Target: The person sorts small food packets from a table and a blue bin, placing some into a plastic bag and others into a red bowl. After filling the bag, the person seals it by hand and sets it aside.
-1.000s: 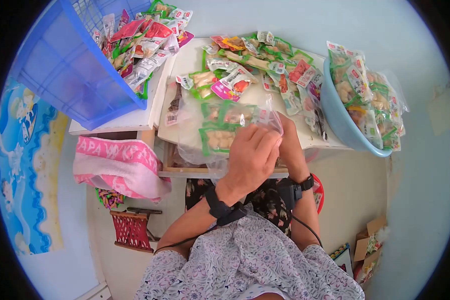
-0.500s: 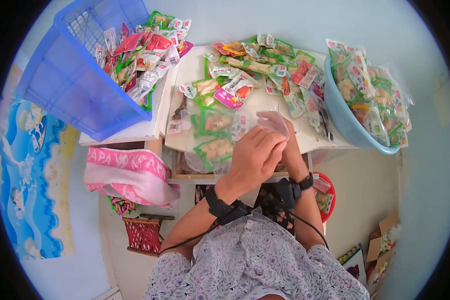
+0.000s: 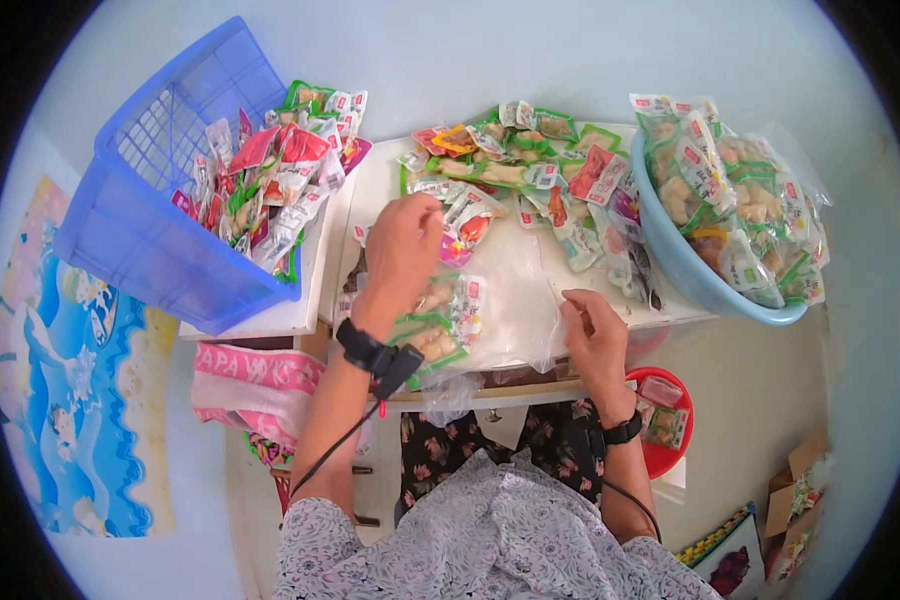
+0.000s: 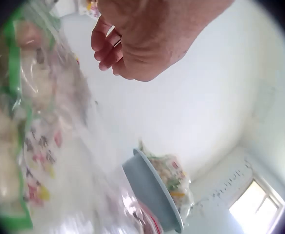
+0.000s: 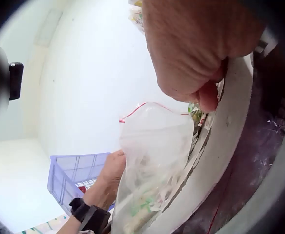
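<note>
In the head view my left hand (image 3: 400,260) is over the packets (image 3: 435,345) at the middle of the table, fingers loosely bent, nothing visible in them. Bent fingers also show on my left hand (image 4: 152,39) in the left wrist view. A clear plastic bag (image 3: 510,300) lies between my hands. My right hand (image 3: 598,350) is at its right edge, fingers curled; whether they pinch the film is unclear. The bag (image 5: 154,141) shows a red zip line in the right wrist view, below and left of my right hand (image 5: 196,53).
A blue crate (image 3: 160,230) of packets stands at the left. On the right is a blue basin (image 3: 670,230) heaped with packets. More packets (image 3: 500,170) lie along the table's back. Below the table are a pink towel (image 3: 255,385) and a red container (image 3: 685,440).
My hands have parted from the bag's upper edge. The left has moved left and up over the packets; the right has moved down and slightly right. The bag lies flatter.
</note>
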Available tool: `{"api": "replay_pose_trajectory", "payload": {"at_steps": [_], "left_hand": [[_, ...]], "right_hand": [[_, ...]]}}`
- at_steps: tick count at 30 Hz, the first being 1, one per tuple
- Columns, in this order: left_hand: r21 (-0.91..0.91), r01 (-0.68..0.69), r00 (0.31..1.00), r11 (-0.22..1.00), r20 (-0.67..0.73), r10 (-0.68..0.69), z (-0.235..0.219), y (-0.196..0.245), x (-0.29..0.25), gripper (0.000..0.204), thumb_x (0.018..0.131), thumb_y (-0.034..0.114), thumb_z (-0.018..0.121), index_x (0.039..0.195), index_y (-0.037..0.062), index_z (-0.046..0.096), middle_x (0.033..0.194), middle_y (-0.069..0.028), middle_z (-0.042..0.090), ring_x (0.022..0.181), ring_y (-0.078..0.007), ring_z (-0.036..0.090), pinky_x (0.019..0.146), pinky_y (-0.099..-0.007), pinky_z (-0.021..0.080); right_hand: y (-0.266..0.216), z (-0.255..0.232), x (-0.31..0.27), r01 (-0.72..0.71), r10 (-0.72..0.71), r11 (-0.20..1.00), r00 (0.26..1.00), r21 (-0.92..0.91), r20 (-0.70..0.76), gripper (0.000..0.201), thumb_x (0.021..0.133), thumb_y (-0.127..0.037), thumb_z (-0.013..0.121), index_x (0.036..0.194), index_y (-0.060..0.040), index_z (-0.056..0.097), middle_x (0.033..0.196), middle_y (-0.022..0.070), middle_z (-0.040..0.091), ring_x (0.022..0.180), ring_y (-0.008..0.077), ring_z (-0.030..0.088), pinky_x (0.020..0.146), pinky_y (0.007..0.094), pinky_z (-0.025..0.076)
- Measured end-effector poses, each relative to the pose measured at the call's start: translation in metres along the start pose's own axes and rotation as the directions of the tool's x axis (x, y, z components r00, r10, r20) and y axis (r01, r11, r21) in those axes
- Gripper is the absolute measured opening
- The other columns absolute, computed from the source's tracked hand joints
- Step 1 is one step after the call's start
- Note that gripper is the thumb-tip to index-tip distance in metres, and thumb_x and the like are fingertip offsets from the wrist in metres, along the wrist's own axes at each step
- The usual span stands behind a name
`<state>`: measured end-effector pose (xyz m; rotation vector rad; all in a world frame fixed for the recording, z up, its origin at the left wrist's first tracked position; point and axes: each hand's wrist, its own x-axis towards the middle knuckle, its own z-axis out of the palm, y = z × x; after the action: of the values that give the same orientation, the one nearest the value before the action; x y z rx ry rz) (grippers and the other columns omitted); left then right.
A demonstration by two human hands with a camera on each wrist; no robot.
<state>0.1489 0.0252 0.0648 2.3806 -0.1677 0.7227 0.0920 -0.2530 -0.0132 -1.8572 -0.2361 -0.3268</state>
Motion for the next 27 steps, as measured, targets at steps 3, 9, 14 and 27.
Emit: {"api": "replay_pose_trajectory", "payload": {"at_steps": [3,9,14,27], "left_hand": [[0.051,0.079,0.997,0.996,0.015,-0.08,0.018,-0.052,0.024,0.015,0.092,0.013,0.068,0.105,0.0033,0.068,0.1,-0.0145,0.072,0.095,-0.0339,0.068,0.085,-0.0452,0.053],[0.131,0.072,0.995,0.989,0.058,-0.08,0.04,-0.082,0.064,0.026,0.092,0.015,0.07,0.114,0.0014,0.068,0.107,-0.016,0.073,0.102,-0.0308,0.07,0.089,-0.0425,0.054],[0.166,0.024,0.99,0.986,0.132,-0.046,0.05,-0.07,0.094,0.035,0.092,0.02,0.07,0.123,0.0041,0.066,0.126,-0.0173,0.067,0.119,-0.0357,0.061,0.101,-0.0455,0.049],[0.367,0.016,0.98,0.93,0.18,-0.087,0.11,-0.045,0.162,0.061,0.092,0.036,0.073,0.14,0.0014,0.058,0.127,-0.0175,0.067,0.122,-0.0344,0.06,0.103,-0.0454,0.048]], "right_hand": [[0.007,-0.005,0.007,-0.007,0.007,1.0,0.999,-0.013,0.052,0.018,0.096,-0.003,0.068,0.114,-0.0015,0.069,0.085,0.0111,0.071,0.061,0.0137,0.058,0.06,0.0281,0.049],[-0.002,-0.013,0.008,-0.051,0.047,0.998,0.993,0.034,0.107,0.018,0.095,-0.005,0.07,0.112,-0.0019,0.069,0.086,0.011,0.07,0.063,0.0147,0.06,0.061,0.0295,0.05],[-0.011,-0.016,0.008,0.024,-0.018,0.999,0.992,-0.041,0.126,0.017,0.094,-0.005,0.07,0.111,-0.0025,0.069,0.088,0.0108,0.068,0.065,0.0183,0.063,0.061,0.0298,0.05],[-0.011,-0.02,0.016,0.053,-0.046,0.998,0.984,-0.035,0.174,0.018,0.09,0.0,0.071,0.108,-0.0042,0.071,0.087,0.0101,0.069,0.064,0.0229,0.066,0.059,0.0313,0.051]]}}
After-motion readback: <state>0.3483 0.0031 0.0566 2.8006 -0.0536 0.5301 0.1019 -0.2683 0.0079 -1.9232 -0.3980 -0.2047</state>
